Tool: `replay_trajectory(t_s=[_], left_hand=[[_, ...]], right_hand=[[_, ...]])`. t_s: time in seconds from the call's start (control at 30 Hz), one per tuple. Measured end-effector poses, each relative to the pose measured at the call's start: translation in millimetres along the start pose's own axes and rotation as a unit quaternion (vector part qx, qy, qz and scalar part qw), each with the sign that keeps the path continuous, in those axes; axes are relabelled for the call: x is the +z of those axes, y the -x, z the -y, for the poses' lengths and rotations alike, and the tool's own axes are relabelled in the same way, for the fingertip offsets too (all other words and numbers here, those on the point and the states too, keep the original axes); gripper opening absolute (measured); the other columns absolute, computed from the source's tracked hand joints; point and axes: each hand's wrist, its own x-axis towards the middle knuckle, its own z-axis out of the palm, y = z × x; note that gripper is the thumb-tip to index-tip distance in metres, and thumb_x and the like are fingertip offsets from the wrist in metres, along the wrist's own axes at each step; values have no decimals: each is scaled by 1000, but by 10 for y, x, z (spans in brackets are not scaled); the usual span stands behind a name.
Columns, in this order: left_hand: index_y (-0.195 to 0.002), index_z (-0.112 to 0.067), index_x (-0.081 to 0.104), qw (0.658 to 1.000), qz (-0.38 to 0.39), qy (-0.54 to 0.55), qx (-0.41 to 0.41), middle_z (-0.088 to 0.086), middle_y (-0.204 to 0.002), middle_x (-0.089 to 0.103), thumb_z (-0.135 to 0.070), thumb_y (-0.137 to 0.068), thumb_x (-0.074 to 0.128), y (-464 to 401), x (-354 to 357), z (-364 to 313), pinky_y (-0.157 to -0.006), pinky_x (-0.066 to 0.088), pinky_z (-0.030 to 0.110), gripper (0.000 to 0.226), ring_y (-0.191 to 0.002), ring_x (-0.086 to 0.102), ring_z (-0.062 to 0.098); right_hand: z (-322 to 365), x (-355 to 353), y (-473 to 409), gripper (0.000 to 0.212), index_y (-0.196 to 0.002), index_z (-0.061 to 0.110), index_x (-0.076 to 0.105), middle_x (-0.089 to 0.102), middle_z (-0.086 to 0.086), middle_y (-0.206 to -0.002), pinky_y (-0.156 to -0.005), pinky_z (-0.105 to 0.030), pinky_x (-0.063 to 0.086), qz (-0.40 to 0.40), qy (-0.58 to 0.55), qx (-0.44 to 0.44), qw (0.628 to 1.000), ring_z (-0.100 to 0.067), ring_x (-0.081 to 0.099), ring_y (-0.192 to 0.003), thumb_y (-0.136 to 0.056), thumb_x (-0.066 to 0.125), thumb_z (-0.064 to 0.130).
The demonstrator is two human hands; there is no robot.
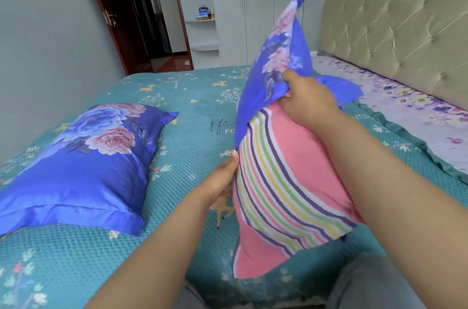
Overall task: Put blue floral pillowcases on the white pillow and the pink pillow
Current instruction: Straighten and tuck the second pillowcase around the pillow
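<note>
Blue pillowcase (273,60) gripped by both hands (arms outstretched).

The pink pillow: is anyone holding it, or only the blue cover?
Both hands grip the blue floral pillowcase at its open edge: the right hand the upper hem, the left hand the lower edge against the pink pillow.

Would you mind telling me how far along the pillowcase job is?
Done: one pillow in its blue floral case lies on the bed. In hand: both hands, left and right, grip the second pillowcase over the pink pillow. Left: most of it is uncovered.
</note>
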Motion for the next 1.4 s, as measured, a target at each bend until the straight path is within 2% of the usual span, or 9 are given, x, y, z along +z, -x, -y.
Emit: replay_trajectory(t_s=[0.13,0.3,0.5,0.73,0.83,0.93,1.1,1.27,1.4], left_hand=[[-135,-25,44,976,16,215,-23,11,-132,54,-89,-67,8,-105,-157,-310,-91,45,53,100,-111,57,33],[-147,-36,18,969,-36,243,-8,1,-147,39,-88,-67,22,-7,-583,-187,-88,47,56,95,-116,56,32],[-138,-8,36,992,-59,10,109,5,-131,51,-57,-94,35,27,-851,-398,-80,51,13,67,-79,57,-17],[-148,-41,6,955,12,-289,67,-24,-145,24,-57,-69,72,346,-1559,-345,-106,23,20,104,-132,28,-1],[-146,-44,2,928,21,-372,9,-18,-142,28,-47,-67,72,360,-1809,-242,-102,30,24,106,-129,35,7],[-146,-37,9,964,8,-264,-31,-7,-134,40,-16,-80,66,425,-1798,9,-88,41,24,89,-117,43,11],[-142,-12,34,980,-120,-142,74,-3,-143,36,0,-88,56,352,-1609,471,-110,28,25,59,-132,33,10],[-122,-28,53,966,-237,49,91,1,-102,66,-13,-72,70,297,-1339,685,-89,48,35,55,-95,62,18],[-142,-39,28,972,-217,42,85,4,-126,60,-8,-85,63,153,-1064,777,-95,47,35,73,-109,60,17]], right_hand=[[828,36,-255,46,-137,17,38,49,-14,-133,-87,-38,40,111,96,-79,986,-34,44,-123,-92,48,23],[856,420,-403,32,-113,9,51,57,-17,-114,-79,-31,46,151,-189,101,965,-25,56,-94,-92,52,32],[1175,600,-103,29,-121,-7,49,52,-34,-109,-95,-46,47,181,-651,265,688,-46,50,-117,-93,42,-3],[786,791,5,37,-75,8,45,44,-9,-56,-41,-23,36,267,-202,139,932,-22,44,-45,-97,45,39],[250,1015,129,58,-71,9,51,65,-15,-71,-54,-26,43,305,-65,139,940,-23,50,-50,-94,32,59],[-209,1389,351,93,-118,2,57,56,-18,-130,-94,-34,43,329,24,172,928,-30,58,-111,-76,33,82],[-283,1817,774,112,-116,15,63,69,-7,-112,-95,-39,48,369,-441,403,713,-24,65,-103,-24,77,77],[-81,1758,522,14,-96,4,64,61,-6,-92,-66,-18,40,44,-417,275,865,-16,57,-86,-82,65,6],[-373,1544,228,33,-120,10,56,64,-9,-107,-72,-24,41,-53,-296,181,936,-24,60,-92,-87,56,12]])
